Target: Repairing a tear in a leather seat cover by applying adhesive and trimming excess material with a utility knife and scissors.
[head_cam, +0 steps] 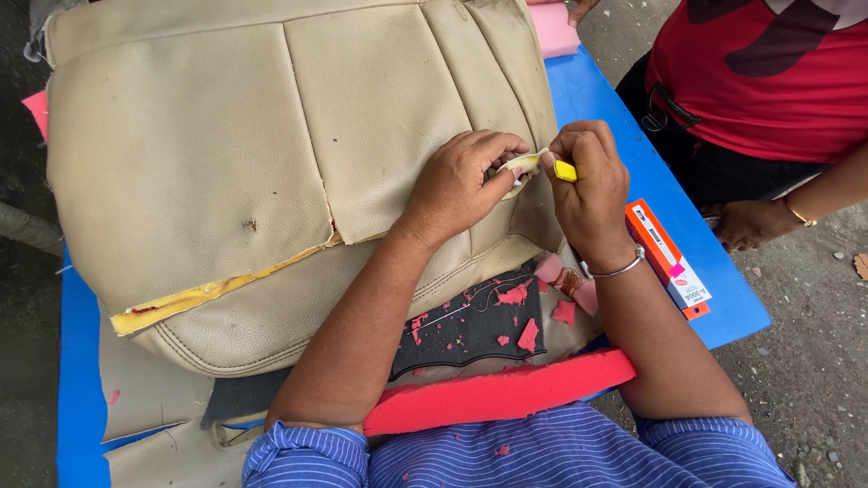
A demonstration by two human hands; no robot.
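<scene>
The beige leather seat cover (208,163) lies spread over the blue counter (77,361), filling most of its left and middle, and I judge it bulky but not heavy: the panels look supple, folding where they hang over the near edge. Along its lower left, a seam has come open and a strip of yellow foam (194,296) shows through, so that edge probably gives and tears easily; I would not pull there.

My left hand (461,185) rests on the right part of the cover, fingers curled closed, pinching a small flap of leather (523,165) up off the surface. That pinched fold at the seam looks like the sound place to hold, thin and soft enough to bend between fingertips.

My right hand (588,185) is closed tight around a small yellow tool (565,171), its tip meeting the flap.

Nearer me lie a black panel (470,325) strewn with pink foam scraps (528,334), and a long pink foam strip (497,398). Right of my wrist sits an orange box (665,253). Another person in a red shirt (768,72) stands beyond the counter's right edge.
</scene>
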